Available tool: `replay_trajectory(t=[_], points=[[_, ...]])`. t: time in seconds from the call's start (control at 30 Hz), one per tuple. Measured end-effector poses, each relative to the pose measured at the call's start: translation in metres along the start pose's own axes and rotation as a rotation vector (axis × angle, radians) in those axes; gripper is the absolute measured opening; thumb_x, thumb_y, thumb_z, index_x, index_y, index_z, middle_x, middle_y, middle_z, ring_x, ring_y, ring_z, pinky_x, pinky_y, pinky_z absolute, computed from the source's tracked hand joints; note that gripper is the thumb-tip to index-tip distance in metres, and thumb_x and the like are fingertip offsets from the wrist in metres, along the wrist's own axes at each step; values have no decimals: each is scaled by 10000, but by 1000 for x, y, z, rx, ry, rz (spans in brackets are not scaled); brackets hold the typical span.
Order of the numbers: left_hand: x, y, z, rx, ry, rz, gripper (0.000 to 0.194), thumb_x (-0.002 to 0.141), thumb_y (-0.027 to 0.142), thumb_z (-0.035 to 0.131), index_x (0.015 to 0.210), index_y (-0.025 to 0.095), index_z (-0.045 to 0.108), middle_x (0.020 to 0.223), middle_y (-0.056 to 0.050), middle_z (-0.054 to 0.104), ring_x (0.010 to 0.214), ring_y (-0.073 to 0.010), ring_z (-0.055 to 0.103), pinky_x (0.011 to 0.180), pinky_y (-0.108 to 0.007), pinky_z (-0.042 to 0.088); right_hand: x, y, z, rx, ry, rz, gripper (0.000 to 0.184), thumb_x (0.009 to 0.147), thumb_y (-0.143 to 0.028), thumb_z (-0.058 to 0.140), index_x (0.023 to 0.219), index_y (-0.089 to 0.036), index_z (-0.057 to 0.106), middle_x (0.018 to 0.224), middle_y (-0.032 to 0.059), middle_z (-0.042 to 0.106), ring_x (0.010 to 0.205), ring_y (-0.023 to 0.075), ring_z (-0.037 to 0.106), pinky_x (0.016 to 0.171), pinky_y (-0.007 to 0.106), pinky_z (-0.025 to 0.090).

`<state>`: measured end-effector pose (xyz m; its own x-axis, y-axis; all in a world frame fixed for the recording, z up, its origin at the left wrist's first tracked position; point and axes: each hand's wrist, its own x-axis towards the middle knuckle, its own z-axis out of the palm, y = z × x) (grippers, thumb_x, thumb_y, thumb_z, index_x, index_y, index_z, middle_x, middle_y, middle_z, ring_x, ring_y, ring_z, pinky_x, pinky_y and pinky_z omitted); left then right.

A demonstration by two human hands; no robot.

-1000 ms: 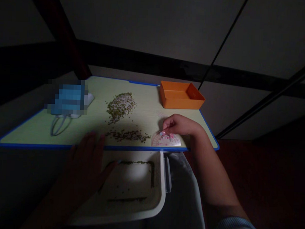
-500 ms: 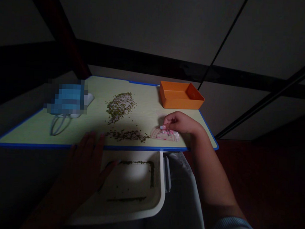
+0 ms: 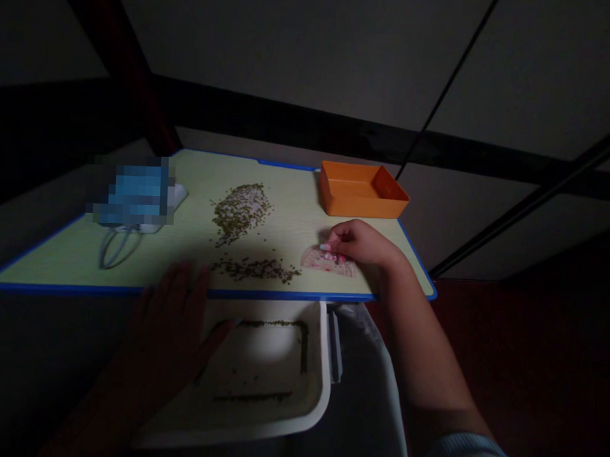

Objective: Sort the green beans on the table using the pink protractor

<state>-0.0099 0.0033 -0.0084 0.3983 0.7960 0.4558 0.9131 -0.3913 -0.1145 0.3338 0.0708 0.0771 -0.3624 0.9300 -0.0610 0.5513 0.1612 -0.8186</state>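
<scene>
The right hand (image 3: pixel 348 242) has its fingers curled in, with thumb and fingertips pinched together at the protractor (image 3: pixel 328 264), a clear half-round piece with pink markings. The protractor is at the near right of the counter (image 3: pixel 158 267), partly under the hand; whether it lies quite flat I cannot tell.

The left hand (image 3: pixel 175 304) is in deep shadow at the near edge of the counter, its fingers stretched forward and spread a little, the thumb reaching over the tub (image 3: pixel 324 389). It grasps nothing that shows.

Between the hands, just left of the protractor, a loose band of dark seeds (image 3: pixel 256 269) runs along the near edge. Beyond it lies a bigger heap of green seeds (image 3: pixel 240 209). The orange box (image 3: pixel 366 205) stands open at the far right, beyond the right hand. At the left, a blurred blue thing (image 3: pixel 139 196) sits on a white one, with a looped cord (image 3: pixel 104 251) beside it. The white tub is below the near edge, with lines of seeds along the sides of its floor and a few loose ones between.
</scene>
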Motion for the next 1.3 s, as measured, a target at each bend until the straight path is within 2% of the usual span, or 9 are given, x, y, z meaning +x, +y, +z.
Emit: replay_trajectory(t=[0.33,0.5,0.83,1.0,1.13,1.3], points=[[0,-1,1,-13,-21,-23,852,849,634,256,1449,32,314,1485,-322,404,1402,-457,388,1072,-641,385,4,4,4,39,-74,-77,129,786,-254,633,733,-137,638,609,-26,567,579,95,481,593,251,370],[0,0,-1,-41,-37,-51,848,839,643,278,1465,71,297,1514,-299,389,1429,-427,364,1097,-635,362,2,2,3,71,-144,-51,143,776,-280,647,744,-141,637,607,-31,579,569,95,490,576,243,368],[1,2,-3,-54,-83,-76,832,830,605,334,1469,75,285,1535,-297,360,1452,-421,330,1121,-638,334,5,0,8,17,-24,-88,186,827,-286,627,714,-143,592,593,-34,518,549,82,440,537,233,327],[1,2,-3,-39,-73,-55,833,847,616,282,1456,47,300,1511,-311,376,1439,-436,339,1120,-627,337,5,1,10,45,-71,-104,186,817,-300,648,734,-136,624,574,-44,509,533,80,428,525,230,317],[1,2,-3,-32,-84,-63,843,845,634,266,1466,63,277,1522,-306,364,1437,-432,344,1109,-630,349,3,3,6,93,-140,-88,175,808,-305,662,784,-132,660,599,-38,557,554,81,462,550,230,343],[1,2,-3,-33,-84,-62,837,847,625,270,1479,77,245,1535,-297,345,1457,-420,316,1135,-612,326,-1,2,-2,102,-119,-74,164,795,-295,681,779,-132,684,664,-13,621,616,88,499,605,246,376]])
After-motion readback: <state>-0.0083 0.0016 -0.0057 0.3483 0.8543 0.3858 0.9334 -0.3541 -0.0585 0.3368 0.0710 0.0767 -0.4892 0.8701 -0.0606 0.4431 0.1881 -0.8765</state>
